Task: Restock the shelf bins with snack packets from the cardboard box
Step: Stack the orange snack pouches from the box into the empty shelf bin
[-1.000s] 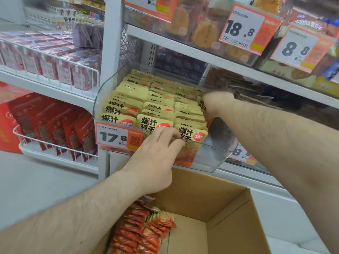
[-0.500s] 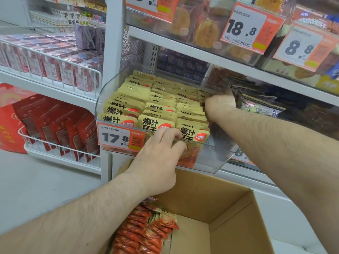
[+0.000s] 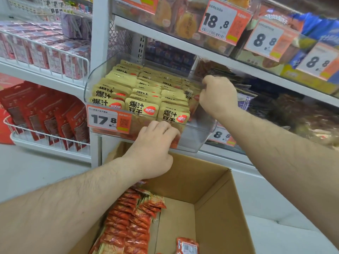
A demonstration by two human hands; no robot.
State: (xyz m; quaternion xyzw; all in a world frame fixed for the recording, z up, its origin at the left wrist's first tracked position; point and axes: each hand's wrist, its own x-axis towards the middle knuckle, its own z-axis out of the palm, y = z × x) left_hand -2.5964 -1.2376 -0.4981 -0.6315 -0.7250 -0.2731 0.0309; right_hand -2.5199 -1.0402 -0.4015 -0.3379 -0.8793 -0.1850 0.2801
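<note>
A clear plastic bin (image 3: 205, 136) on the shelf holds rows of yellow snack packets (image 3: 143, 107). My left hand (image 3: 156, 145) is at the bin's front wall beside the 17.8 price tag (image 3: 108, 119), its curled fingers hooked at the rim below the front packets. My right hand (image 3: 218, 94) reaches into the bin's right side and grips a tilted yellow packet (image 3: 190, 95) there. Below stands the open cardboard box (image 3: 216, 198), with orange-red snack packets (image 3: 132, 219) stacked along its left side and one loose packet (image 3: 187, 245) on its floor.
Another clear bin with dark packets (image 3: 247, 99) sits right of my right hand. The shelf above (image 3: 183, 43) carries bins with 18.8 and 8.8 tags. Wire racks of red packs (image 3: 47, 114) stand at left over pale floor (image 3: 36, 173).
My right hand has drawn back from the rear right of the bin toward its front right side. My left hand slid slightly down the bin's front.
</note>
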